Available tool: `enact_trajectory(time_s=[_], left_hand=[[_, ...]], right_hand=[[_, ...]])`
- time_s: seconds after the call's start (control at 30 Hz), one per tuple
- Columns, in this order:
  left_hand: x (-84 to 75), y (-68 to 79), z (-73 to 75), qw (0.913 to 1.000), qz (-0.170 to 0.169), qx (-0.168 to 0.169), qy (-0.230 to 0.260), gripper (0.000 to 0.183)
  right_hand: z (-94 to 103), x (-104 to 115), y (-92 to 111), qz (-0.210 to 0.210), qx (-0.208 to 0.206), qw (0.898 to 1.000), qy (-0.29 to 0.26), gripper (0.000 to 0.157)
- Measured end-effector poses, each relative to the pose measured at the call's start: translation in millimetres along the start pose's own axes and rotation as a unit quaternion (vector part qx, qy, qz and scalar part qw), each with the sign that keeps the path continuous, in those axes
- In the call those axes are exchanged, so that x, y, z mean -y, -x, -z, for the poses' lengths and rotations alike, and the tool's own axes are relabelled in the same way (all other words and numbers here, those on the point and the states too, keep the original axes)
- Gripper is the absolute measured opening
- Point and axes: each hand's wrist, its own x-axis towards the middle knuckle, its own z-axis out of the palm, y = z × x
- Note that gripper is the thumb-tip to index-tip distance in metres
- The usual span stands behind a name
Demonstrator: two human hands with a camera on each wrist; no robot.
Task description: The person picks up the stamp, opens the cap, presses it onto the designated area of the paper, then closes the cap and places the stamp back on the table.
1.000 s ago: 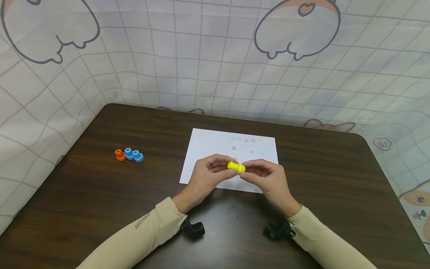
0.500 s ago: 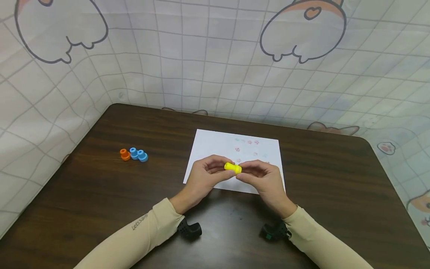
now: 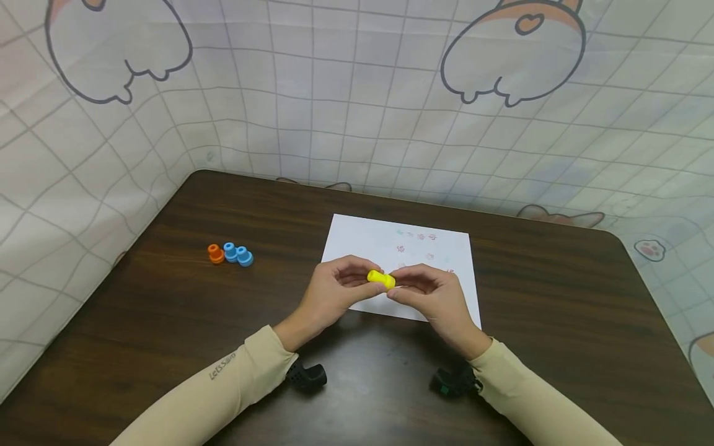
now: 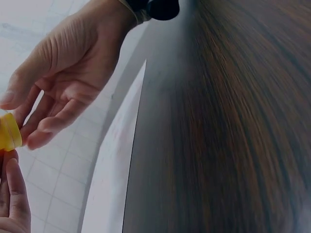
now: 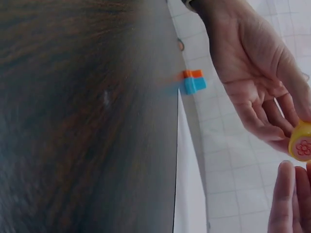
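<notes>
A small yellow toy stamp (image 3: 381,279) is pinched between the thumb and fingers of my left hand (image 3: 328,292), held above the sheet of paper (image 3: 346,232). Its round end faces my right hand (image 3: 437,298), whose thumb and fingers are spread beside that end with no clear grip. Whether they touch it I cannot tell. The right wrist view shows a pink flower on the face of the yellow stamp (image 5: 303,147). In the left wrist view only the rim end of the stamp (image 4: 9,132) appears at the left edge. Small red and pale green flower prints mark the paper.
An orange stamp (image 3: 215,254) and two blue stamps (image 3: 244,256) stand close together on the left of the dark wooden table (image 3: 167,310). A white gridded cloth (image 3: 312,93) hangs behind and beside the table. Black wrist cameras sit under both sleeves.
Both hands have shifted slightly left over the paper, with the yellow stamp still held in the left. The head view has turned a little, so the table and stamps appear further right.
</notes>
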Motion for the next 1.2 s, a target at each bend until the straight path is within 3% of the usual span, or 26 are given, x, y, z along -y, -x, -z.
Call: enact_trajectory(time_s=[0.2, 0.4, 0.6, 0.73, 0.8, 0.97, 1.2], left_hand=[[-2.3, 2.8, 13.5, 0.9992, -0.003, -0.004, -0.040, 0.028], [-0.8, 6.1, 29.1, 0.9937, -0.018, -0.012, -0.110, 0.028], [-1.5, 13.7, 50.5, 0.9833, -0.023, -0.021, -0.179, 0.026], [-1.5, 20.8, 67.9, 0.9746, -0.016, -0.032, -0.221, 0.026], [-1.1, 24.5, 76.7, 0.9703, -0.013, -0.038, -0.239, 0.025], [-0.8, 32.9, 94.3, 0.9575, -0.015, -0.052, -0.283, 0.025], [-4.5, 46.5, 116.9, 0.9351, -0.027, -0.063, -0.348, 0.026]], right_hand=[[6.1, 1, -2, 0.006, -0.002, 0.999, 0.048, 0.034], [20.0, 1, -4, 0.027, -0.002, 0.995, 0.093, 0.034], [41.0, 3, -3, 0.040, -0.002, 0.982, 0.186, 0.030], [55.8, 4, -3, 0.075, 0.019, 0.958, 0.276, 0.036], [62.6, 5, -2, 0.090, 0.037, 0.939, 0.330, 0.043], [76.2, 10, -1, 0.072, 0.097, 0.892, 0.435, 0.070], [92.6, 6, 1, 0.070, 0.152, 0.834, 0.526, 0.098]])
